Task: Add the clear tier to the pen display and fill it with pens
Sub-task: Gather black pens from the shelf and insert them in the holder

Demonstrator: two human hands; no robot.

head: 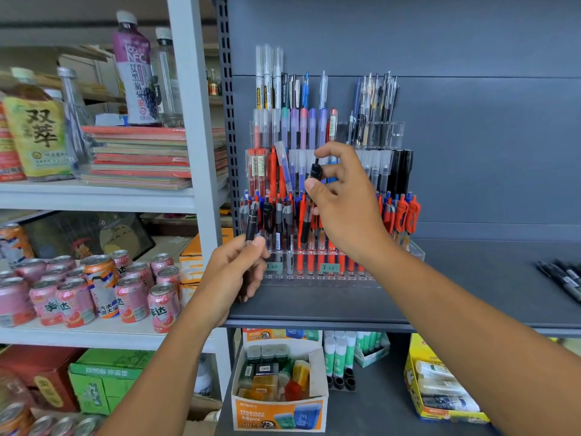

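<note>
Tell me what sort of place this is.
Probably a small shop: a tiered pen display with price labels, stacked drink cans beside it, and glue sticks below.

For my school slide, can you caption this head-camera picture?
Left hand holds a black pen, right hand pinches a second pen, at the display.

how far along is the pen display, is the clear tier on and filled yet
Done: the clear tier stands at the front of the pen display, mostly filled with pens. In hand: the left hand grips a black pen, the right hand pinches a second black pen. To do: loose pens lie on the shelf at right; free slots cannot be counted.
</note>
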